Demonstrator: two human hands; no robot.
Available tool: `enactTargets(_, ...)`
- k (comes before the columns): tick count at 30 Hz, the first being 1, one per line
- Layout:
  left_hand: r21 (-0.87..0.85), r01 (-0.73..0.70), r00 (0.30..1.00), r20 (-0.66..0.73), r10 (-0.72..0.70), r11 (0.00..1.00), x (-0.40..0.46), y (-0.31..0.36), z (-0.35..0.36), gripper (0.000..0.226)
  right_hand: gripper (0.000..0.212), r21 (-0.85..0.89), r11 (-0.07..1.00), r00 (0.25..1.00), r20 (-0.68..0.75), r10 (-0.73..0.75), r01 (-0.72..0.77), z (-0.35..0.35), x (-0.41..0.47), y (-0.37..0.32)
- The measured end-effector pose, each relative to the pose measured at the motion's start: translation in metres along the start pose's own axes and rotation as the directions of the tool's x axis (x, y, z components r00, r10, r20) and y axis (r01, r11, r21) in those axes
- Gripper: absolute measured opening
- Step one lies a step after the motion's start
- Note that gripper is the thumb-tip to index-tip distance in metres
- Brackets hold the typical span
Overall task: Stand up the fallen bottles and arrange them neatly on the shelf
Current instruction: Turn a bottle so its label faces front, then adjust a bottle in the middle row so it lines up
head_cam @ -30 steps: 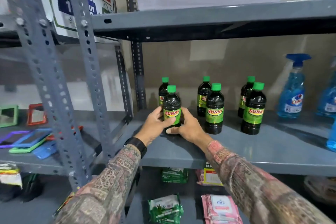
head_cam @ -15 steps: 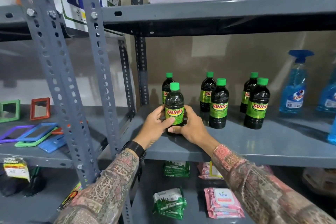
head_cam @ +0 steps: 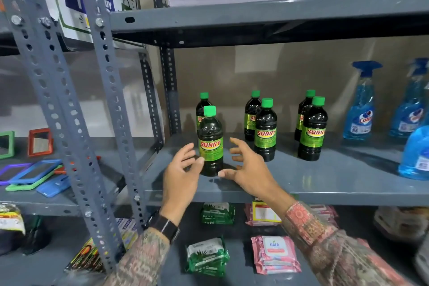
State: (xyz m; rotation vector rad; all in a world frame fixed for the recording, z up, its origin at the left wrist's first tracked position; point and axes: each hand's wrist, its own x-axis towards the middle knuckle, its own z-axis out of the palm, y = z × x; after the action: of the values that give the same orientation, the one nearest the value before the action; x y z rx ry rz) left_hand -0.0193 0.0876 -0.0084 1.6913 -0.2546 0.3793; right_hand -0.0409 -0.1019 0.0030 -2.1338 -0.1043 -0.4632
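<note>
A dark Sunny bottle (head_cam: 210, 144) with a green cap stands upright near the front edge of the grey shelf (head_cam: 325, 183), five more upright to its right and behind. My left hand (head_cam: 183, 176) and right hand (head_cam: 249, 169) flank it, fingers spread, gripping nothing.

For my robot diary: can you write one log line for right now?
left hand: open | right hand: open | front-left bottle: upright, ungripped | shelf: six bottles standing
</note>
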Motion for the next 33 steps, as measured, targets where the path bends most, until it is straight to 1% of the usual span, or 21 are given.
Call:
enactTargets(1,0.006,-0.032,0.994,-0.102,0.032,0.999,-0.011,0.001,0.003,0.041,0.096,0.009,1.0,1.0,-0.016,0.0,0.0,-0.01,-0.005,0.004)
enactTargets(2,0.006,-0.067,0.983,-0.169,0.067,0.998,-0.022,0.003,0.009,0.034,0.088,0.017,1.0,0.999,-0.04,-0.001,0.001,-0.021,-0.011,0.008)
enactTargets(3,0.011,-0.101,0.975,-0.196,0.102,0.995,-0.032,0.006,0.016,0.029,0.079,0.014,1.0,0.997,-0.078,-0.01,0.011,-0.031,-0.016,0.011)
enactTargets(4,0.029,-0.132,0.972,-0.191,0.135,0.991,-0.04,0.01,0.027,0.027,0.07,0.002,1.0,0.991,-0.129,-0.022,0.022,-0.043,-0.02,0.017)
enactTargets(5,0.051,-0.161,0.973,-0.158,0.167,0.986,-0.046,0.014,0.038,0.025,0.062,-0.007,0.999,0.982,-0.187,-0.033,0.032,-0.054,-0.023,0.021)
enactTargets(7,0.086,-0.187,0.98,-0.047,0.192,0.979,-0.049,0.023,0.061,0.024,0.051,-0.013,1.0,0.955,-0.294,-0.03,0.028,-0.073,-0.023,0.029)
enactTargets(8,0.101,-0.186,0.983,0.015,0.185,0.977,-0.048,0.03,0.074,0.025,0.05,-0.013,1.0,0.946,-0.325,-0.019,0.016,-0.082,-0.021,0.034)
enactTargets(10,0.122,-0.165,0.98,0.134,0.148,0.979,-0.041,0.042,0.097,0.028,0.059,-0.038,0.999,0.943,-0.333,0.001,-0.014,-0.093,-0.014,0.045)
enactTargets(12,0.13,-0.116,0.973,0.216,0.086,0.985,-0.027,0.05,0.119,0.036,0.079,-0.073,0.996,0.959,-0.283,0.026,-0.049,-0.1,-0.002,0.055)
enactTargets(15,0.09,-0.011,0.973,0.229,-0.01,0.996,-0.001,0.055,0.143,0.056,0.105,-0.05,0.993,0.979,-0.183,0.092,-0.103,-0.105,0.019,0.064)
enactTargets(17,0.049,0.06,0.966,0.247,-0.07,0.997,0.013,0.059,0.154,0.072,0.112,-0.025,0.992,0.985,-0.126,0.121,-0.125,-0.107,0.032,0.067)
enactTargets(18,0.022,0.087,0.961,0.261,-0.089,0.996,0.019,0.059,0.16,0.076,0.11,-0.015,0.992,0.987,-0.103,0.127,-0.129,-0.109,0.038,0.068)
enactTargets(19,-0.01,0.107,0.956,0.274,-0.1,0.994,0.024,0.06,0.163,0.074,0.105,-0.013,0.991,0.988,-0.086,0.131,-0.132,-0.109,0.042,0.069)
enactTargets(22,-0.056,0.095,0.952,0.296,-0.074,0.994,0.038,0.052,0.173,0.048,0.092,-0.035,0.99,0.989,-0.066,0.134,-0.136,-0.107,0.051,0.071)
enactTargets(25,-0.074,0.084,0.958,0.282,-0.06,0.994,0.045,0.044,0.179,0.039,0.087,-0.022,0.991,0.988,-0.085,0.131,-0.133,-0.106,0.056,0.073)
enactTargets(27,-0.079,0.065,0.962,0.268,-0.042,0.995,0.043,0.046,0.18,0.038,0.084,-0.012,0.991,0.987,-0.095,0.132,-0.134,-0.106,0.056,0.075)
enactTargets(33,-0.117,0.061,0.953,0.301,-0.023,0.991,0.034,0.042,0.173,0.051,0.078,-0.043,0.995,0.991,-0.101,0.086,-0.09,-0.108,0.047,0.078)
